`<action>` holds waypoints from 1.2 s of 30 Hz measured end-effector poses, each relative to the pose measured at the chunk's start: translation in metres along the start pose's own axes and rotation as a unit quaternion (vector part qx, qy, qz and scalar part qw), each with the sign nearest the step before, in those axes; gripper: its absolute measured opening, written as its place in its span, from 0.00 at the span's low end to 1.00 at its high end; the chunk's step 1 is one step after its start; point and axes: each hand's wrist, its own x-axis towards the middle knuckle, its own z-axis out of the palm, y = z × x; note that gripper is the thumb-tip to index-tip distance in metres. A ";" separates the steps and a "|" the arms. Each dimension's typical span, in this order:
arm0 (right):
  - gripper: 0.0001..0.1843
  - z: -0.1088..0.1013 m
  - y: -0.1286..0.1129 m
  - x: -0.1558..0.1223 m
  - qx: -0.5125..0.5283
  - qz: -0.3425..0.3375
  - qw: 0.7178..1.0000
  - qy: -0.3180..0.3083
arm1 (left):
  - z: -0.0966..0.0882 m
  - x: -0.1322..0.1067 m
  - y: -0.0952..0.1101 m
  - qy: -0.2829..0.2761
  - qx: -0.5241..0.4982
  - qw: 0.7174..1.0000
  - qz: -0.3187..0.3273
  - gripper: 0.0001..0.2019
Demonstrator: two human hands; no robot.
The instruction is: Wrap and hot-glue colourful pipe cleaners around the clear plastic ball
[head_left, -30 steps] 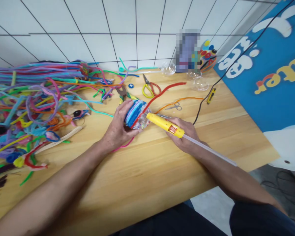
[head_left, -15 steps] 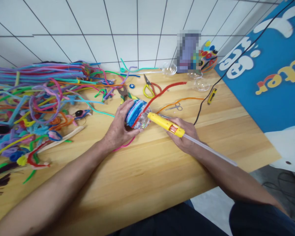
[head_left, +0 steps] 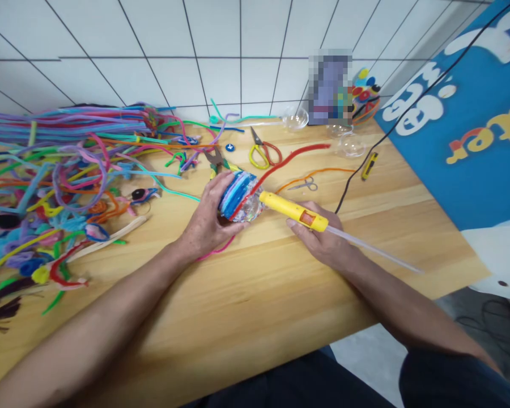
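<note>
My left hand [head_left: 206, 221] is wrapped round a clear ball [head_left: 240, 197] partly covered with blue and pink pipe cleaners, resting it on the wooden table [head_left: 246, 283]. A long red pipe cleaner [head_left: 287, 160] runs from the ball up toward the back right. My right hand [head_left: 323, 238] grips a yellow hot glue gun [head_left: 294, 211], its nozzle touching the ball's right side. A clear glue stick [head_left: 374, 249] sticks out behind the gun over my wrist.
A big heap of coloured pipe cleaners [head_left: 63, 170] covers the table's left. Yellow-handled scissors [head_left: 261, 152], pliers [head_left: 216, 160], small scissors [head_left: 304, 184], clear half-spheres [head_left: 348, 146] and a black cable [head_left: 357, 170] lie behind. A blue board [head_left: 463, 113] stands on the right.
The glue gun's tip has shifted slightly up along the ball and the gun lies flatter. My left hand keeps its hold on the ball.
</note>
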 end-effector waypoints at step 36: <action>0.29 -0.012 0.017 0.018 0.403 0.259 0.852 -0.214 | 0.000 0.001 0.000 -0.003 0.001 1.000 0.000 0.53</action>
